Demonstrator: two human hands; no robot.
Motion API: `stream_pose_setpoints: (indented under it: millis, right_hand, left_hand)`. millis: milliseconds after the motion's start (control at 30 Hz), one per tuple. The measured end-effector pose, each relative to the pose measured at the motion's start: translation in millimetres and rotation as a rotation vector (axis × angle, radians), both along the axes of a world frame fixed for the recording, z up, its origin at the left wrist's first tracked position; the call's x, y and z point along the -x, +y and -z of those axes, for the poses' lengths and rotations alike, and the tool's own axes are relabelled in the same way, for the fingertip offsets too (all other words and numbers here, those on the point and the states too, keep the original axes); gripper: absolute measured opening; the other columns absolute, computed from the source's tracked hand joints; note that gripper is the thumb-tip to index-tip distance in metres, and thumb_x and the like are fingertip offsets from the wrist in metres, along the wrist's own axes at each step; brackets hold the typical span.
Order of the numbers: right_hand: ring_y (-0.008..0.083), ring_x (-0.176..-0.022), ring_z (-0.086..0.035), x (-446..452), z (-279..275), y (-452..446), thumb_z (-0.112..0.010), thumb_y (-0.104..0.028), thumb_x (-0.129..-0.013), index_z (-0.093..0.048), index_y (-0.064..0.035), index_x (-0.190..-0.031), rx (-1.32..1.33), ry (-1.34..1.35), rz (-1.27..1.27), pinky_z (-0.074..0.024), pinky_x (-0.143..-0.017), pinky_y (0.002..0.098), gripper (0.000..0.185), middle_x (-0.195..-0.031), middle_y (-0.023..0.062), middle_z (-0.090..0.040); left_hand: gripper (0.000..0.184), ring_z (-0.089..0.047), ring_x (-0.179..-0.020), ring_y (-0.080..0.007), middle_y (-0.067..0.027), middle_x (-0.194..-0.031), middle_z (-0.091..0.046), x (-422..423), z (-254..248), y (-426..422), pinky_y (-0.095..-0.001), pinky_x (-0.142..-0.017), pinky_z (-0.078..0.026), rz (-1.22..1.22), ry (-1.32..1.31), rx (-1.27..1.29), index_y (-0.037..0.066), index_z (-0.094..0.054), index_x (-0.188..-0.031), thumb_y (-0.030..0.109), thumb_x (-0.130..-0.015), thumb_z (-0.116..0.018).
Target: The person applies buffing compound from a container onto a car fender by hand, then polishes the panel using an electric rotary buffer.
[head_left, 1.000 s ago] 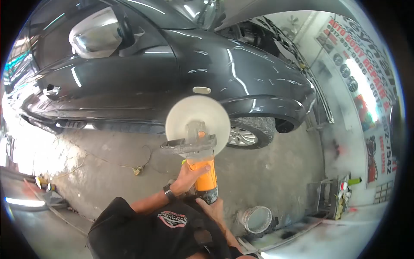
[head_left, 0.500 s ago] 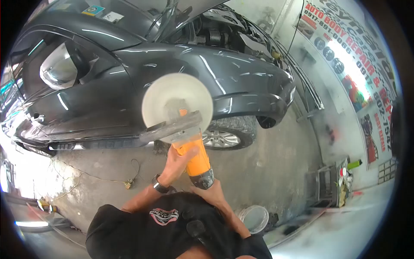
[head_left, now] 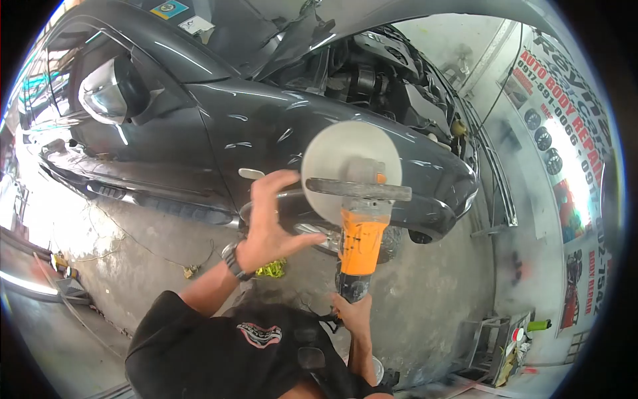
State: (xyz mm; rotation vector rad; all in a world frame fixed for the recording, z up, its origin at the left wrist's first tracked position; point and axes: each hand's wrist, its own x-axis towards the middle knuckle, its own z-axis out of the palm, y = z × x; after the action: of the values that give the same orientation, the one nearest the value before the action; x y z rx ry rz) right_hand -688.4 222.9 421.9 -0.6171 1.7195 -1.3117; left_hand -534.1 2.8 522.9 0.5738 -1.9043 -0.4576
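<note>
My right hand [head_left: 354, 314] is closed around the black rear end of an orange polisher [head_left: 361, 246]. The polisher's round white pad [head_left: 352, 143] faces a dark grey car [head_left: 259, 113] at the front fender; whether it touches the paint I cannot tell. A worn dark bar handle [head_left: 359, 190] crosses the tool's head. To the left of the polisher, my left hand [head_left: 262, 223] is raised and open, thumb and fingers spread apart, with nothing in it. A watch [head_left: 235, 262] is on that wrist. The front wheel is partly hidden behind the polisher and my left hand.
The hood [head_left: 425, 26] is up over the exposed engine bay [head_left: 372, 76]. A mirror [head_left: 109, 90] juts from the car door. A cord [head_left: 156, 256] runs over the concrete floor [head_left: 425, 299]. A metal stand [head_left: 488, 349] with bottles is by the right wall, near a banner.
My left hand has let go of the polisher's orange body and opened to its left. The polisher appears farther right, held by my right hand alone. The camera view has shifted too.
</note>
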Motion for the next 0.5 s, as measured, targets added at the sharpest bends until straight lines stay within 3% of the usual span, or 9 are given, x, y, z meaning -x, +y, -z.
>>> stream_pose_setpoints:
  millis: [67,100,200,233,267,333,400,500]
  right_hand:
    - [0.0087,-0.055,-0.056,-4.0,3.9,-7.7,-0.079,-0.012,-0.077,-0.066,0.0011,-0.085,0.021,0.004,0.025,-0.0444,-0.049,0.0260,0.020,-0.066,0.0021,-0.062]
    - [0.0088,-0.055,-0.057,-9.7,5.8,-11.2,-0.079,-0.012,-0.077,-0.066,0.0010,-0.084,0.044,0.009,0.034,-0.0443,-0.049,0.0259,0.020,-0.065,0.0017,-0.062]
    - [0.0090,-0.054,-0.057,-31.3,13.6,-27.5,-0.080,-0.015,-0.077,-0.067,0.0008,-0.084,0.050,0.017,0.029,-0.0440,-0.048,0.0253,0.021,-0.065,0.0021,-0.063]
    - [0.0091,-0.054,-0.058,-39.9,13.6,-33.1,-0.080,-0.016,-0.077,-0.067,0.0008,-0.084,0.040,0.021,0.023,-0.0439,-0.048,0.0251,0.023,-0.066,0.0024,-0.063]
    - [0.0086,-0.055,-0.058,-48.2,10.3,-38.6,-0.080,-0.014,-0.076,-0.066,0.0005,-0.083,-0.006,0.045,-0.011,-0.0445,-0.049,0.0253,0.021,-0.066,0.0018,-0.063]
    - [0.0077,-0.056,-0.057,-63.4,-5.4,-60.4,-0.079,-0.011,-0.076,-0.064,-0.0002,-0.080,-0.089,0.092,-0.077,-0.0455,-0.051,0.0257,0.019,-0.066,0.0006,-0.061]
    - [0.0069,-0.061,-0.058,-83.8,-7.9,-81.5,-0.080,-0.013,-0.075,-0.066,0.0007,-0.086,0.022,0.115,-0.142,-0.0466,-0.054,0.0255,0.023,-0.070,0.0008,-0.064]
    - [0.0074,-0.072,-0.061,-109.0,-19.1,-108.6,-0.081,-0.014,-0.075,-0.067,0.0022,-0.098,0.124,0.130,-0.222,-0.0496,-0.063,0.0266,0.031,-0.080,0.0022,-0.068]
  left_hand:
    - [0.088,-0.052,-0.114,-0.0327,-0.0145,-0.125,-0.053,15.8,-5.8,-30.2,-0.0411,-0.100,-0.040,0.245,-0.105,0.107,0.003,-0.050,-0.130,0.042,-0.062,-0.090]
    - [0.074,-0.059,-0.102,-0.0307,-0.0149,-0.112,-0.060,25.6,-2.8,-38.9,-0.0377,-0.089,-0.046,0.324,-0.057,0.034,0.004,-0.057,-0.117,0.043,-0.064,-0.090]
    - [0.060,-0.062,-0.078,-0.0256,-0.0122,-0.086,-0.062,17.5,12.2,-78.4,-0.0340,-0.068,-0.048,0.417,-0.015,-0.072,0.002,-0.061,-0.100,0.045,-0.067,-0.087]
    - [0.056,-0.057,-0.060,-0.0238,-0.0092,-0.069,-0.055,9.5,9.0,-90.2,-0.0333,-0.054,-0.041,0.441,-0.001,-0.122,0.001,-0.059,-0.085,0.049,-0.070,-0.084]
    - [0.047,-0.059,-0.057,-0.0271,-0.0111,-0.065,-0.058,-3.0,4.8,-102.2,-0.0328,-0.054,-0.046,0.399,-0.016,-0.047,0.002,-0.063,-0.079,0.038,-0.065,-0.089]
    - [0.050,-0.058,-0.054,-0.0267,-0.0103,-0.063,-0.057,-36.0,10.8,-121.6,-0.0319,-0.053,-0.045,0.301,0.007,0.090,0.002,-0.061,-0.075,0.045,-0.067,-0.086]
    - [0.055,-0.057,-0.051,-0.0244,-0.0089,-0.060,-0.055,-73.1,6.2,-127.8,-0.0314,-0.050,-0.043,0.125,0.146,0.225,0.003,-0.059,-0.072,0.052,-0.070,-0.082]
    - [0.057,-0.053,-0.047,-0.0211,-0.0067,-0.057,-0.053,-120.1,-1.0,-142.4,-0.0311,-0.047,-0.040,0.026,0.274,0.189,0.002,-0.057,-0.070,0.055,-0.072,-0.080]
